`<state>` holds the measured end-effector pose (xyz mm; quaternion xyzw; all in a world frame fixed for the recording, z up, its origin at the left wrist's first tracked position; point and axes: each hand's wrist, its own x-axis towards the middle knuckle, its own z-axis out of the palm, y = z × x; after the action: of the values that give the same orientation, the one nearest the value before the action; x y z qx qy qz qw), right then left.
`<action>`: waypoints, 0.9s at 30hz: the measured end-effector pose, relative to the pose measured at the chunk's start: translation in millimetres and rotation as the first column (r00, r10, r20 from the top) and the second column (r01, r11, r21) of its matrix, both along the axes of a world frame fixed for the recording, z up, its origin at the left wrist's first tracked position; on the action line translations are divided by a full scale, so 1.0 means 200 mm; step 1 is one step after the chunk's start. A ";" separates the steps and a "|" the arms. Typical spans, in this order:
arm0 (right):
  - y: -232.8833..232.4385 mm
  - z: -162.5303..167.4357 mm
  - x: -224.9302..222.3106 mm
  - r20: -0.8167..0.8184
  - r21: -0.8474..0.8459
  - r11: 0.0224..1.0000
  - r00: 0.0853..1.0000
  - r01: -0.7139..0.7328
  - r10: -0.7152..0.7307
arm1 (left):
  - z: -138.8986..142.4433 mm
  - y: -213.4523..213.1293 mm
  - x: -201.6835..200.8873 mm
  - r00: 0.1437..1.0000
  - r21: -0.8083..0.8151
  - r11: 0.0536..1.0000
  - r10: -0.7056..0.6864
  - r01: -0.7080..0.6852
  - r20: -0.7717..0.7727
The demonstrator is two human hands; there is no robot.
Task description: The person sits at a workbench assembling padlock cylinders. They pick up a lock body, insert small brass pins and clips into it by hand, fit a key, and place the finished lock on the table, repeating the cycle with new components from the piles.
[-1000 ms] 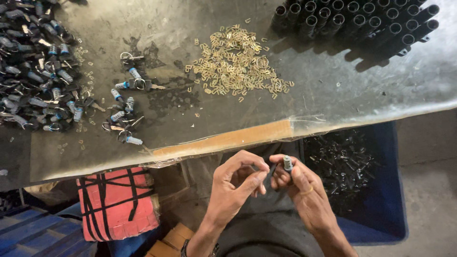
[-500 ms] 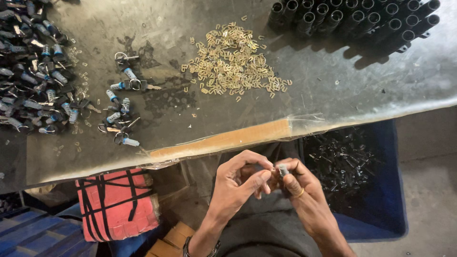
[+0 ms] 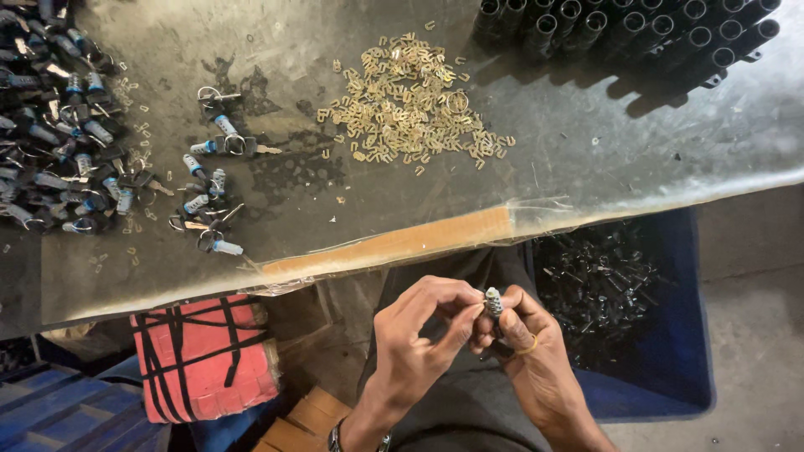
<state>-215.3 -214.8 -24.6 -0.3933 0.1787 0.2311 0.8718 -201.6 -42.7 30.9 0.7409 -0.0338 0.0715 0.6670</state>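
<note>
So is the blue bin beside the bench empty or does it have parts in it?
It has parts in it. The blue bin holds a loose heap of small dark metal parts covering its floor; how deep the heap goes cannot be told.

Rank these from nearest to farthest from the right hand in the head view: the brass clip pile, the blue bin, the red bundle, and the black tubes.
1. Blue bin, just right of the right hand, below the table edge.
2. Brass clip pile, up on the table, ahead of the hand.
3. Red bundle, far to the left under the table.
4. Black tubes, at the table's far right corner.
The last two are close to call.
</note>
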 end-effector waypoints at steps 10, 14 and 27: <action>-0.01 0.00 0.02 0.154 -0.087 0.996 0.988 0.010 0.003 | 0.01 0.01 0.00 0.989 0.254 0.967 -0.028 -0.011 0.147; -0.04 -0.02 0.02 0.216 -0.167 0.986 0.975 -0.010 0.047 | -0.02 0.01 0.00 0.990 0.250 0.968 -0.023 -0.013 0.142; -0.27 0.32 0.36 0.586 -0.802 0.483 0.621 0.351 0.521 | -0.15 -0.05 0.09 0.952 -0.762 0.610 -0.304 0.217 0.027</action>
<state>-143.6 -268.1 39.5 -0.8434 -0.1486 -0.0382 0.5149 -182.8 -53.1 0.1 0.3845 -0.0733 -0.0578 0.9184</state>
